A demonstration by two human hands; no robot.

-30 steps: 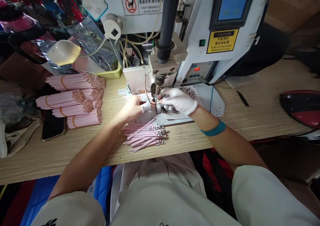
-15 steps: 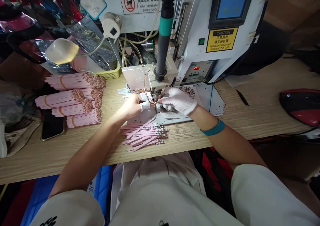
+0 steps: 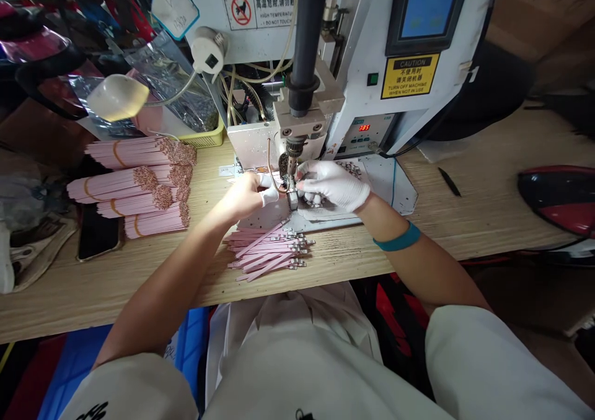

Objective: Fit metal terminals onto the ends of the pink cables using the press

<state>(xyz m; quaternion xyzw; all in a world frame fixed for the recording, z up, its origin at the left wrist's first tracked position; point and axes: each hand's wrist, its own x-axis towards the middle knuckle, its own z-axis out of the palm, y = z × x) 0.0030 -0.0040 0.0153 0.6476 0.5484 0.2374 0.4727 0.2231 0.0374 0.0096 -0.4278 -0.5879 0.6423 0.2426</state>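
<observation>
My left hand (image 3: 246,197), with white covers on its fingertips, is closed at the left side of the soldering machine's work point. A pale pink strip (image 3: 276,176) shows at its fingers, mostly hidden by them. Across from it, my right hand (image 3: 334,186) in a white glove has thumb and fingers pinched together beside the small metal block (image 3: 293,201); what they hold is too small to make out. Between both hands stands the soldering iron tip (image 3: 292,153) with a thin curved tube (image 3: 269,160) alongside. Loose pink strips with metal connector ends (image 3: 267,253) lie in front.
Banded bundles of pink strips (image 3: 134,184) are stacked at left beside a phone (image 3: 98,231). Small metal parts (image 3: 351,168) lie on the machine base behind my right hand. A black pen-like piece (image 3: 449,181) and a red-black object (image 3: 558,200) lie right.
The soldering head has risen, lifting its tip away from the work point. My right hand has shifted very slightly right; my left hand stays in place.
</observation>
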